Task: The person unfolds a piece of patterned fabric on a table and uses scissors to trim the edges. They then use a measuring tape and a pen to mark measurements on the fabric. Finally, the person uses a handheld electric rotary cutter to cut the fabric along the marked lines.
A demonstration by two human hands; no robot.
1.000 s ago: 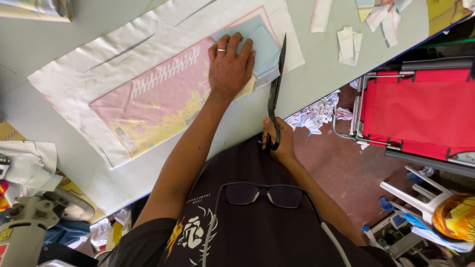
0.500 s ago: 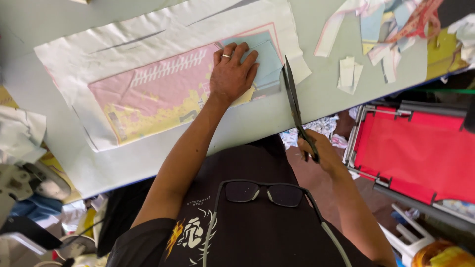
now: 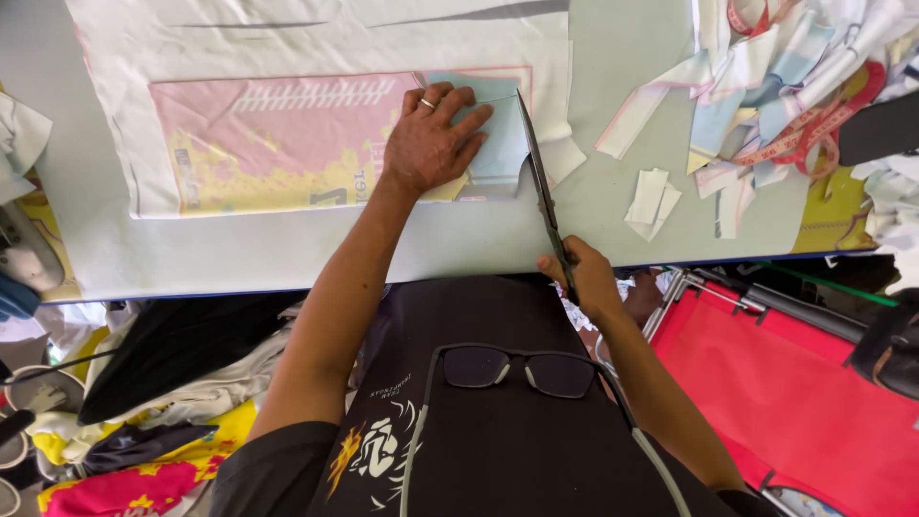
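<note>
A white fabric sheet (image 3: pixel 287 38) with a pink, yellow and pale-blue printed panel (image 3: pixel 278 134) lies flat on the grey-green table (image 3: pixel 593 115). My left hand (image 3: pixel 431 139), a ring on one finger, presses flat on the panel's right end, fingers spread. My right hand (image 3: pixel 586 280) grips the handles of long dark scissors (image 3: pixel 544 191) at the table's near edge. The blades point away from me and run along the right edge of the printed panel, where the fabric edge is cut and curling.
Fabric offcuts and a red measuring tape (image 3: pixel 795 77) are piled at the table's right end; small white scraps (image 3: pixel 651 201) lie nearer. A red folding frame (image 3: pixel 795 393) stands lower right. Clothes (image 3: pixel 144 421) are heaped under the table's left side. Glasses (image 3: pixel 522 369) hang on my chest.
The view has shifted, so the table now sits higher and left. My right hand has carried the scissors forward along the panel's right edge. My left hand stays pressed on the fabric.
</note>
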